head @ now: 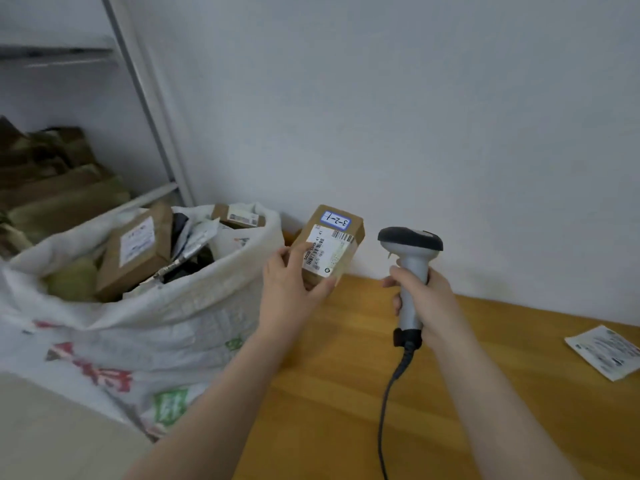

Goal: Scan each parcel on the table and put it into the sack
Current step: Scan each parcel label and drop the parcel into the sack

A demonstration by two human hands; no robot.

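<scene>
A plain pale wall rises directly behind a wooden table. Left of the table stands a metal shelving rack, above a light floor.

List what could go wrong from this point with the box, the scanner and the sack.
1. The thumb of the left hand lies on the label of the small box, so it may block a read by the scanner held in the right hand.
2. The sack is heaped near its rim; the box could slide back out.
3. The cable trails across the table and might snag an arm.
</scene>
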